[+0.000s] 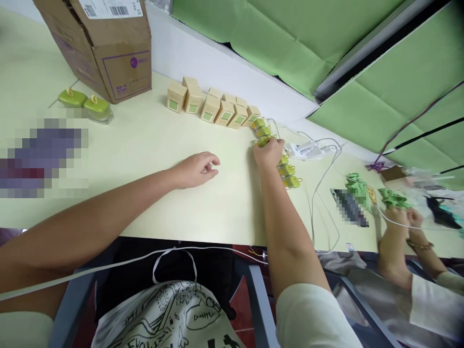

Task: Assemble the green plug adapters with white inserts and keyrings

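My right hand [268, 153] sits in the row of green pieces [289, 170] on the worktop [152, 145], fingers clamped on one green piece [264, 140] just below the small boxes [213, 107]; my left hand [197, 169] rests nearby, fingers curled together

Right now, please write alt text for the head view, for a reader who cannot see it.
A person's right hand touches a row of small green items on a pale table, while the left hand lies curled nearby. Behind stand tan boxes and a cardboard box; another person's hands show at the right.
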The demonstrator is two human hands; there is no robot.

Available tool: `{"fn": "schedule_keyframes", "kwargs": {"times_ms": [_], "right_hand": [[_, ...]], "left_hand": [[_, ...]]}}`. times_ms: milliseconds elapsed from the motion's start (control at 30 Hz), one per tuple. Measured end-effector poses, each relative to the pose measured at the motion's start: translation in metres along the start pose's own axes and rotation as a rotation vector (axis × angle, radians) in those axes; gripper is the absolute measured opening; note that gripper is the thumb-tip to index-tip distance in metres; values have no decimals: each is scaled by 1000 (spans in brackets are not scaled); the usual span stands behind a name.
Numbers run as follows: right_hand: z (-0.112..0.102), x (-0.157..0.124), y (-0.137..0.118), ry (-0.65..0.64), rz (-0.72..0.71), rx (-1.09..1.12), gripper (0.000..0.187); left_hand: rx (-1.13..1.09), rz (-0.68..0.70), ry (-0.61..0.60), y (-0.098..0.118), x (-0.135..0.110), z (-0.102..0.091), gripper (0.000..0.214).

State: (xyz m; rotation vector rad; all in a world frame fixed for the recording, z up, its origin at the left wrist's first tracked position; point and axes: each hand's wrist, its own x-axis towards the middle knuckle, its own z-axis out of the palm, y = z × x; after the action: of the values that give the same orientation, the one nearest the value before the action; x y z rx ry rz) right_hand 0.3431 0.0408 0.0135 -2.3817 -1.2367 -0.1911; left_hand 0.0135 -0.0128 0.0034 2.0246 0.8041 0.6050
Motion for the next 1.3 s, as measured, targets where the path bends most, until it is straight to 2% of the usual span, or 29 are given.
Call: {"fn": "schedule_keyframes", "kwargs": {"times_ms": [167,300,433,500,567,633,700,800,900,1033,1200,1300], "right_hand": [[6,-7,-5,39,93,51,52],[-13,-9,2,77,71,83,70],[-62,-12,46,83,-16,15,43],[-89,-19,76,48,39,-43,44],[-111,-32,103,-41,159,-101,50],[-123,-50,120,-156,225,-83,45],[-126,-68,128,-148,224,4,36],[-119,-87,124,-110,221,94,36],[-101,-88,107,-114,154,125,38],[-66,-64,76,15,-31,76,39],[-31,-24,52,19,-35,58,32],[-22,-16,50,32,-29,74,40]], "left_hand": [[33,25,-19,-1,0,0,31],[31,37,-22,-3,0,0,30],[67,69,-36,-5,0,1,30],[79,83,-37,-6,1,2,30],[87,93,-41,-7,1,2,30],[99,99,-44,-6,1,2,30],[107,105,-48,-6,2,2,32],[108,111,-52,-6,2,2,33],[107,111,-54,-6,1,3,32],[105,104,-63,-6,1,1,32],[111,105,-79,-6,0,-1,30],[114,112,-72,-6,1,0,29]]}}
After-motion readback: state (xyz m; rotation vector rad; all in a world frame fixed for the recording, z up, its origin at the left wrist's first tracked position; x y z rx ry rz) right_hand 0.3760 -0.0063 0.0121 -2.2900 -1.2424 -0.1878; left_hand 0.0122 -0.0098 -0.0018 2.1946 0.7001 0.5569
